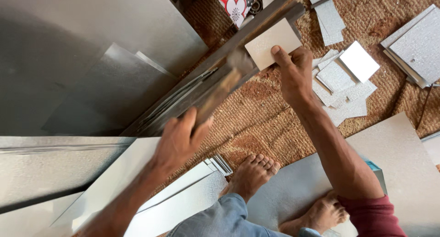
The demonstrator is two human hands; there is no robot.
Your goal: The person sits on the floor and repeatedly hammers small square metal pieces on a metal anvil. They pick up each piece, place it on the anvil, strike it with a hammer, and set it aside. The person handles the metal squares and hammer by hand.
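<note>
My left hand [179,140] is closed around the wooden handle of a hammer [224,83], which is blurred by motion; its head is near a long dark metal bar [268,16] that runs diagonally over the mat. My right hand [293,72] pinches a small pale square piece of sheet metal [270,41] with thumb and fingers and holds it against the bar's upper end. The hammer head sits just left of that piece.
Large shiny metal sheets [82,44] fill the left side and the bottom. Several small cut sheet pieces [341,81] lie on the woven brown mat [261,118] to the right, with a stack [415,44] at the far right. My bare feet [252,173] rest below.
</note>
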